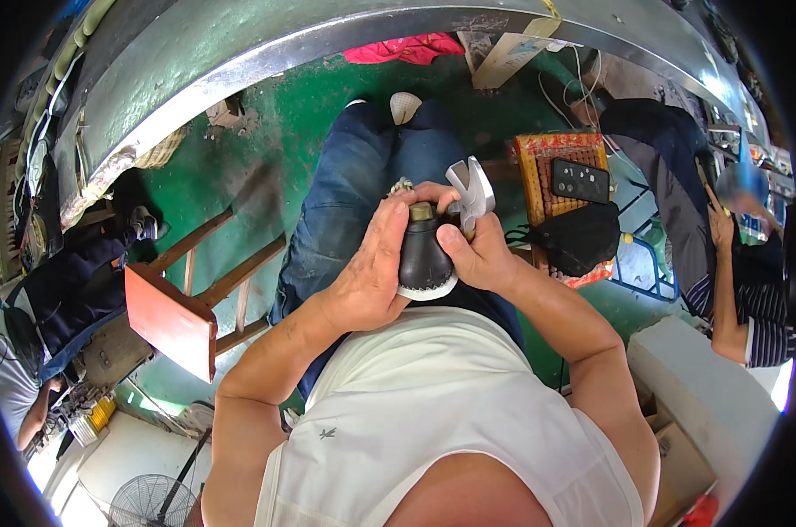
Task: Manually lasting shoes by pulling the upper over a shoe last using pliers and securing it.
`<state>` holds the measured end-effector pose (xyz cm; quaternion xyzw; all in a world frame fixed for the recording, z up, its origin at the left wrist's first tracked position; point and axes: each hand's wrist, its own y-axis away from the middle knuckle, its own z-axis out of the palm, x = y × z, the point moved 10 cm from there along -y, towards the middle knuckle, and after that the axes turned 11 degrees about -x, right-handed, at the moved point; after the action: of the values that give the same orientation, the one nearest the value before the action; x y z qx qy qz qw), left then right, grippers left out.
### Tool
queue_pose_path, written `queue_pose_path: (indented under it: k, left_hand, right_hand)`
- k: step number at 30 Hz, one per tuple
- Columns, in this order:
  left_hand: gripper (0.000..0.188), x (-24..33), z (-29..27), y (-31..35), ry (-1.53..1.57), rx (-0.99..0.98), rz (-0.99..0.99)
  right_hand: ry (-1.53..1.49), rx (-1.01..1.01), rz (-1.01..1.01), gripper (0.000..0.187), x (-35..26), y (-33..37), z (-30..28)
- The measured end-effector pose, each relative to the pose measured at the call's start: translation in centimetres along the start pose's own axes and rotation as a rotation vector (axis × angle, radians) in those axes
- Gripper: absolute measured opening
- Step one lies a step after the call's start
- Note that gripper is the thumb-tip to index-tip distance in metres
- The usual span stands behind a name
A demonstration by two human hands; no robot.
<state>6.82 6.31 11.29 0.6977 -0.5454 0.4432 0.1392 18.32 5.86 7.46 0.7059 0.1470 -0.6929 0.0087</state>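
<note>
Above my lap I hold a black leather shoe upper (422,250), which looks stretched over a last with a brownish top (421,212). A pale, uneven edge runs round its end nearest my body. My left hand (377,260) wraps its left side, with the fingers pointing away from me. My right hand (479,251) is closed round steel pincers (473,190), whose jaws stick up past the fingers. The right thumb presses against the upper's right side. The pincers' handles are hidden in my palm.
A beaded seat (536,176) at my right carries a black phone (580,180) and a black face mask (577,239). A metal-edged bench (240,88) curves across the far side. A wooden stool (171,321) stands left. Other people sit at both sides; one person's arm (725,290) shows right.
</note>
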Motion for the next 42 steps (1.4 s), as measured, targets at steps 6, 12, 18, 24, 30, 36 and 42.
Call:
queue_pose_path:
  k: [6,12,18,24,30,36,42]
  left_hand:
    - [0.11,-1.1,0.0,0.4,-0.037,-0.054,-0.127]
    - [0.114,-2.1,-0.2,0.1,-0.032,-0.056,-0.12]
    - [0.103,-3.2,-0.5,0.1,0.296,-0.308,-0.272]
    - [0.039,-6.3,-3.1,0.2,0.013,0.029,-0.211]
    - [0.026,-7.1,-4.2,-2.4,-0.224,-0.055,-0.006]
    - [0.014,-15.8,-4.2,-4.1,0.056,-0.084,-0.352]
    - [0.041,-21.6,0.9,0.4,1.203,0.375,-0.799]
  right_hand:
    - [-0.045,0.019,0.034,0.022,1.1,-0.8,-0.1]
    - [0.115,-0.123,0.211,0.046,-0.8,-2.1,-1.5]
    - [0.362,-0.393,0.283,0.084,-2.1,-1.9,-1.5]
    - [0.275,-0.378,0.173,0.086,-2.2,-1.7,-2.2]
    - [0.467,-0.429,0.051,0.076,-4.4,-3.8,-1.0]
    - [0.44,-0.307,0.183,0.074,-1.4,-4.8,-4.0]
    - [0.234,-0.24,0.198,0.066,-1.0,-3.8,-4.6]
